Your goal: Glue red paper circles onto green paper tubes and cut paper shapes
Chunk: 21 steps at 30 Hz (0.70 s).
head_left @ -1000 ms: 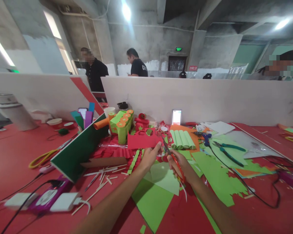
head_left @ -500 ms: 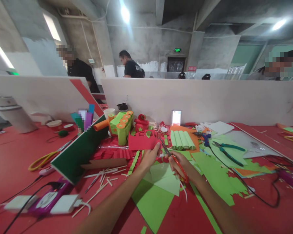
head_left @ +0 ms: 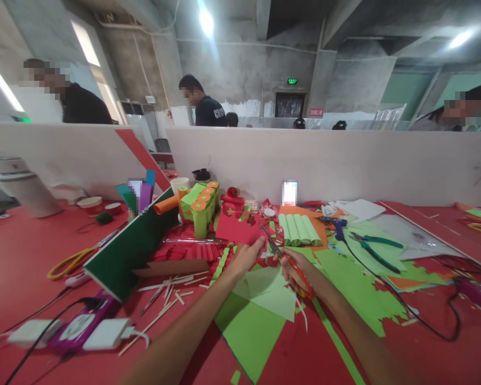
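My left hand (head_left: 248, 255) pinches the lower right part of a red paper piece (head_left: 237, 229) that has cut-outs along its upper edge. Held in my right hand (head_left: 295, 266) is a pair of scissors (head_left: 302, 279) with orange-red handles. Its blades point up and to the left, close to the paper's right edge; whether they touch it I cannot tell. Below both hands lie pale green sheets (head_left: 269, 291) and a brighter green sheet (head_left: 252, 334). Behind the red paper stands a green and orange paper model (head_left: 200, 206).
Light green paper rolls (head_left: 300, 230), a glue gun (head_left: 337, 225) and pliers (head_left: 379, 251) lie to the right. On the left are a dark green board (head_left: 132, 251), thin sticks (head_left: 170, 299), a power strip (head_left: 82, 323) and a bottle (head_left: 26, 187). A phone (head_left: 289, 193) leans against the white partition (head_left: 324, 166).
The red paper has tilted and shifted slightly right in my left hand. My right hand with the scissors has moved a little right. Two people beyond the partition have moved left.
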Each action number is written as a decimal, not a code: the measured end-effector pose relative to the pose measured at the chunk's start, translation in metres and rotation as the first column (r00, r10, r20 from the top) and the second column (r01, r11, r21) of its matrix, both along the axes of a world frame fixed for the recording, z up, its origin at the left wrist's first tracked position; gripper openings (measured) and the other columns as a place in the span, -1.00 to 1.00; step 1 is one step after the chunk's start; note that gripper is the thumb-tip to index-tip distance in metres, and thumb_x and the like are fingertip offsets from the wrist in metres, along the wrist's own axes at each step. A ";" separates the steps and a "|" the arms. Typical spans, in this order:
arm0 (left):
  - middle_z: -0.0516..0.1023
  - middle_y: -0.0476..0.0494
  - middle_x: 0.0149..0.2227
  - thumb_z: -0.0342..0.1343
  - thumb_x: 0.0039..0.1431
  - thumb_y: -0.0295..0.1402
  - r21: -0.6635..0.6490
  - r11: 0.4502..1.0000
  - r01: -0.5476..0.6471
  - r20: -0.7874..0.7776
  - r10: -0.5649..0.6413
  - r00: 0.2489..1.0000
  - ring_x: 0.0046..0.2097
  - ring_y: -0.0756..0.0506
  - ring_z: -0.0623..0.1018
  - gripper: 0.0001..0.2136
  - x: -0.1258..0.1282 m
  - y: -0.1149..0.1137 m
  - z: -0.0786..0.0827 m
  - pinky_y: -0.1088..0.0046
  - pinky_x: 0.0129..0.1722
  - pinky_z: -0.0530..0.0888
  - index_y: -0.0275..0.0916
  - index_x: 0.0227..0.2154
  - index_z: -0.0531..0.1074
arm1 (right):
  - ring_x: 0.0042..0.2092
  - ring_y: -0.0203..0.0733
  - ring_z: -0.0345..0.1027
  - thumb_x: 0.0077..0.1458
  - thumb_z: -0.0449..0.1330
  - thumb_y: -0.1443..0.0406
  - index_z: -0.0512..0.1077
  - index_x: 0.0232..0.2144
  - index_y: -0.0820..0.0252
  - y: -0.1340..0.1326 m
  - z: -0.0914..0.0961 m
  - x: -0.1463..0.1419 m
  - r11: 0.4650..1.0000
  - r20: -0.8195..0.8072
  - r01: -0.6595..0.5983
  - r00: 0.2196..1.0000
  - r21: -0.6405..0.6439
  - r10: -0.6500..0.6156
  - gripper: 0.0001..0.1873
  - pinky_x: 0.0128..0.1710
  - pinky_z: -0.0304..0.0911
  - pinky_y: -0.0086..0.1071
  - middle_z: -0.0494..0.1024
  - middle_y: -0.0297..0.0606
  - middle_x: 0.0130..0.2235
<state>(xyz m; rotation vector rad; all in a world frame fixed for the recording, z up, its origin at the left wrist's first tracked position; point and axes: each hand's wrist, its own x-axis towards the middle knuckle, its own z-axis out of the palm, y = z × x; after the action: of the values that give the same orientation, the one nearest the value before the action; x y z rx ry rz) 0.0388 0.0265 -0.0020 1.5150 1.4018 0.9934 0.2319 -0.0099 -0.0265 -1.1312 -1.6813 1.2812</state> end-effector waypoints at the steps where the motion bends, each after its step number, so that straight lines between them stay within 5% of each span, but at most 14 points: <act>1: 0.13 0.07 -0.70 -0.02 0.06 0.11 -0.009 1.000 0.001 -0.009 -0.001 1.000 -0.56 -0.01 0.22 -0.49 0.000 0.000 0.000 0.45 -0.49 0.17 -0.18 -0.74 0.14 | -0.70 -0.41 0.12 0.11 0.06 -0.22 0.36 -0.08 0.18 -0.001 0.001 0.001 1.000 -0.002 -0.004 1.000 -0.002 0.004 -0.36 -0.72 0.07 -0.53 0.33 -0.47 -0.57; 21: 0.10 0.08 -0.70 0.02 0.05 0.09 0.037 0.997 0.063 0.054 -0.065 0.996 -0.58 0.01 0.16 -0.50 -0.001 -0.001 0.002 0.45 -0.51 0.14 -0.17 -0.75 0.10 | -0.74 -0.41 0.10 0.02 0.25 -0.09 0.40 -0.16 0.15 -0.003 0.013 0.007 0.996 0.015 0.017 1.000 -0.084 -0.016 -0.49 -0.78 -0.01 -0.56 0.33 -0.51 -0.63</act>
<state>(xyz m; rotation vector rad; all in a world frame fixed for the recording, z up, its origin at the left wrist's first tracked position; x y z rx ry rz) 0.0377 0.0259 0.0002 1.5368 1.2951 1.0176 0.2387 -0.0125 -0.0137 -1.2037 -1.6384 1.3478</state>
